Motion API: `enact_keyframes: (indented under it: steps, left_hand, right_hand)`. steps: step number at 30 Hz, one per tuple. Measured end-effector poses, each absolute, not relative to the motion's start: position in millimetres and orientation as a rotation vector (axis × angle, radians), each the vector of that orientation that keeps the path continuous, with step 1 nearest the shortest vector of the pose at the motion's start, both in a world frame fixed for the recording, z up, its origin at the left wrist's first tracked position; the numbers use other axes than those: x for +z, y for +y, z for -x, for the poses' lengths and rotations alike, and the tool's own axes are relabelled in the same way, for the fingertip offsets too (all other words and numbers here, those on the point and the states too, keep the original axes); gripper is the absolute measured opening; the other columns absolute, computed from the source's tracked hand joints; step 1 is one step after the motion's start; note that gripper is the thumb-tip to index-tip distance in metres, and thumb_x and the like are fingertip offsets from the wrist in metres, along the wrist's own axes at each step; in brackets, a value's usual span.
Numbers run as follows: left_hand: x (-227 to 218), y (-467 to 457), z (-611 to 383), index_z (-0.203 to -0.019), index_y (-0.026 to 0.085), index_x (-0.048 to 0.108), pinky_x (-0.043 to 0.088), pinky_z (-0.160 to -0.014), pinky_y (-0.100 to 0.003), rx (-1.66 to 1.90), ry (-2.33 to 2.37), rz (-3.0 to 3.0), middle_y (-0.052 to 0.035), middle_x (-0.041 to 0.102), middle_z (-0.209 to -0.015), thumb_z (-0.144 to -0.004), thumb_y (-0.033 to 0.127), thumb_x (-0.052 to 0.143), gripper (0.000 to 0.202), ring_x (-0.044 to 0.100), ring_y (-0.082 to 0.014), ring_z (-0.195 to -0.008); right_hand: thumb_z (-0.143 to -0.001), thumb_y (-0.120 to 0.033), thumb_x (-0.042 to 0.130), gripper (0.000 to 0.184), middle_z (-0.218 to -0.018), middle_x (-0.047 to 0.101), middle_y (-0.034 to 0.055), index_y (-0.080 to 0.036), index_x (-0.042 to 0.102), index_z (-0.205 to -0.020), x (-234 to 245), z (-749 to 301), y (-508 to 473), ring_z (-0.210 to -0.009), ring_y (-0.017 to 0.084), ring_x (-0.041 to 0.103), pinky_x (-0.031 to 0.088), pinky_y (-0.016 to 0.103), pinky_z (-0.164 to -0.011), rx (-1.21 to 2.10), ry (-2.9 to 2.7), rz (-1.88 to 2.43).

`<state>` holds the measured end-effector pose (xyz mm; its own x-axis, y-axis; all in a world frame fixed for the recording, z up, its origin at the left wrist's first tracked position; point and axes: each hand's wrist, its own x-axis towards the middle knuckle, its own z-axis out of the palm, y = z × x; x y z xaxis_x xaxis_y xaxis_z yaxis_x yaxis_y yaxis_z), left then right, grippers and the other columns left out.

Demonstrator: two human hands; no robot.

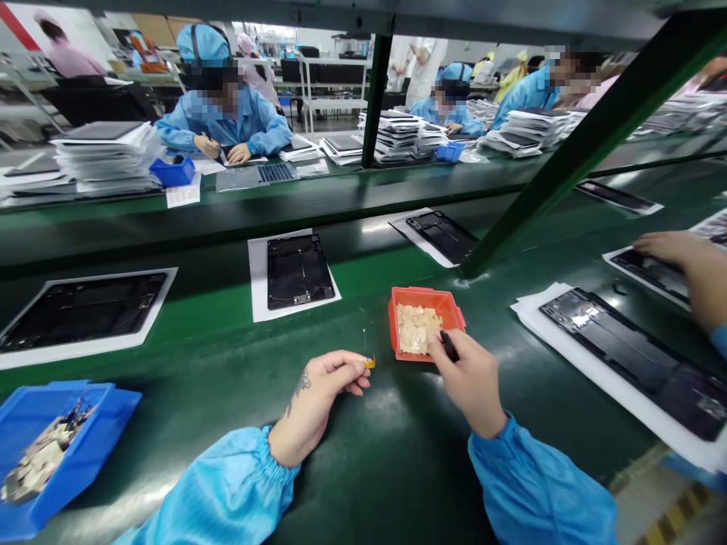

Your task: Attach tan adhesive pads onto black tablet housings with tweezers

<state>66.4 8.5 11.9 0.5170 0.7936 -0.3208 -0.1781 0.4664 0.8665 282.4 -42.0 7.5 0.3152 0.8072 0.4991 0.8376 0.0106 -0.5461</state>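
Observation:
My left hand [318, 397] rests on the green belt and pinches a tiny orange part with a thin wire [368, 359] between thumb and fingertips. My right hand [469, 378] is closed round a black pen-like tool [449, 346] at the near edge of an orange tray [427, 297] filled with small beige pieces [416, 328]. Both arms wear light blue sleeves. A black device panel on white foam [630, 356] lies to the right of my right hand.
More black panels on white sheets [298, 270] [85, 310] [443, 235] lie along the green belt. A blue bin of parts [51, 454] sits near left. Another person's hand [681, 253] touches a panel at right. A green post [568, 144] slants overhead. Workers sit across.

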Motion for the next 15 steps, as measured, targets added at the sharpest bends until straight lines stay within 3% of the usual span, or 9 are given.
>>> enact_keyframes:
  steps: [4,10,12,15]
  left_hand:
    - [15,4,-66,-0.108,0.012,0.063,0.047,-0.066,-0.024,0.729,0.795,-0.895,-0.005,0.063,-0.085,-0.079,0.024,0.066,0.031,0.061,-0.0147,-0.075]
    - [26,-5,-56,-0.132,0.02,0.049,0.046,-0.065,-0.024,0.759,0.791,-0.928,-0.0024,0.063,-0.086,-0.079,0.022,0.064,0.055,0.061,-0.0131,-0.07]
    - [26,-7,-45,-0.131,0.022,0.052,0.046,-0.065,-0.024,0.759,0.799,-0.953,-0.0023,0.063,-0.087,-0.08,0.022,0.062,0.051,0.061,-0.0126,-0.07]
    - [26,-10,-22,-0.114,0.02,0.066,0.046,-0.069,-0.025,0.74,0.856,-1.025,-0.0039,0.064,-0.085,-0.083,0.023,0.059,0.032,0.06,-0.0129,-0.072]
  right_hand:
    - [-0.087,-0.03,0.052,0.025,-0.061,0.054,0.0001,-0.018,0.056,-0.066,0,-297,-36,-0.055,0.015,0.052,0.039,0.026,-0.054,-0.134,-1.487,1.876]
    - [-0.087,-0.028,0.053,0.019,-0.091,0.066,0.0076,-0.016,0.067,-0.09,9,-289,-39,-0.082,0.021,0.062,0.048,0.031,-0.072,-0.049,-1.42,1.736]
    - [-0.088,-0.032,0.056,0.02,-0.096,0.065,0.0077,-0.017,0.069,-0.088,16,-281,-41,-0.087,0.022,0.062,0.048,0.033,-0.078,0.083,-1.336,1.645]
    - [-0.091,-0.04,0.054,0.026,-0.103,0.063,0.0068,-0.019,0.07,-0.088,26,-267,-41,-0.088,0.022,0.062,0.05,0.033,-0.078,0.403,-1.234,1.563]
